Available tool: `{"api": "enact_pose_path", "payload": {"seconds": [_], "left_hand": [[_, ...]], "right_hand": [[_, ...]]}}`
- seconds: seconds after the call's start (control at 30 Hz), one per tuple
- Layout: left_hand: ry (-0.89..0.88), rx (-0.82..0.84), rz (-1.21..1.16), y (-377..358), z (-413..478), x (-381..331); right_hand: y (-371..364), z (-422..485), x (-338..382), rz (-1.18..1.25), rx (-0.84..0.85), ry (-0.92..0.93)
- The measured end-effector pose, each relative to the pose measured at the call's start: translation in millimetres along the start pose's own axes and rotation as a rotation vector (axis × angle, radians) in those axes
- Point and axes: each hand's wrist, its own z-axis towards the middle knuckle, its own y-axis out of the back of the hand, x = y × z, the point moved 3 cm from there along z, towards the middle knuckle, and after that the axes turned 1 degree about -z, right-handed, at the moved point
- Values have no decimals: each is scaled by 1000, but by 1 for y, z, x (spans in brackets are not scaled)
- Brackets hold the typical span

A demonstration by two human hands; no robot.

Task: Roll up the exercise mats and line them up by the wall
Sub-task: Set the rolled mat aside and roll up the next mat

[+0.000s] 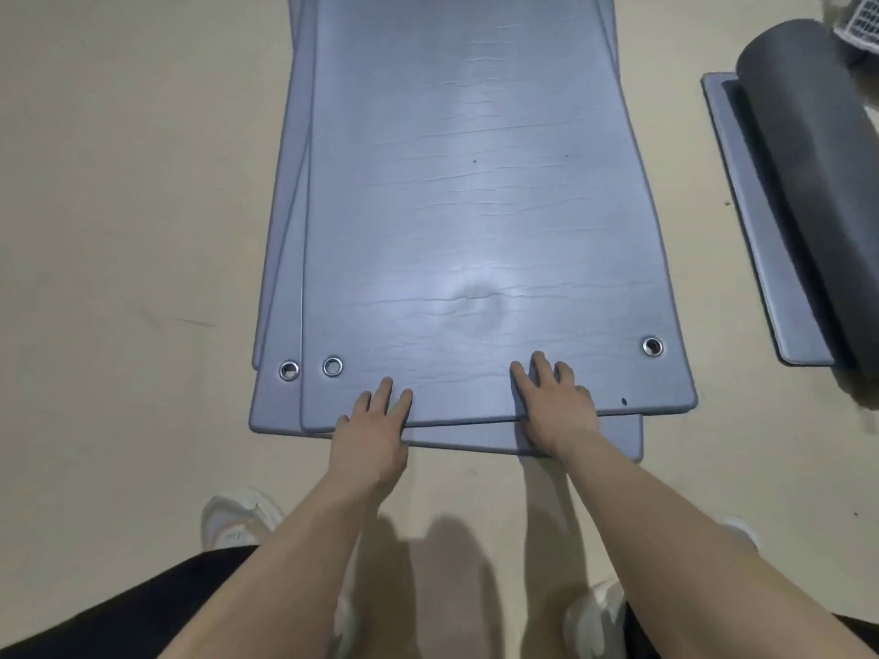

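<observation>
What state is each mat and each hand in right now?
top mat: flat, unrolled, on the stack.
lower mats: flat, unrolled, edges fanned out.
dark mat: rolled up, lying on the side mat.
side mat: flat, unrolled.
left hand: fingers straight, on the top mat's near edge.
right hand: the same.

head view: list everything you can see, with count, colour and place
flat mats: at least three, grey-blue, stacked askew on the floor, centre
eyelets: three, silver, near corners of the stack
rolled mat: one, dark grey, right edge
single flat mat: one, grey-blue, under the rolled mat
white grid object: one, top right corner, too cropped to identify
floor: beige
shoes: white, count unclear, below the arms
black clothing: bottom left
left hand: fingers flat on the top mat's near edge
right hand: the same, further right
</observation>
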Motion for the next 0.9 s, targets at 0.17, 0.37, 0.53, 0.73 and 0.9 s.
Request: {"api": "enact_pose_path", "payload": {"seconds": [0.17,0.37,0.53,0.73,0.9], "left_hand": [[-19,-145,-43,0,5,9],[-113,-257,-88,-11,20,7],[-117,-384,-121,5,4,4],[73,-371,-175,90,-10,2],[37,-306,-64,122,-10,17]], "right_hand": [[-7,-3,-6,-174,-98,79],[-11,-3,-23,-215,-305,294],[31,-19,-17,36,-386,134],[98,-36,-15,150,-370,-18],[118,-38,-18,239,-293,0]]}}
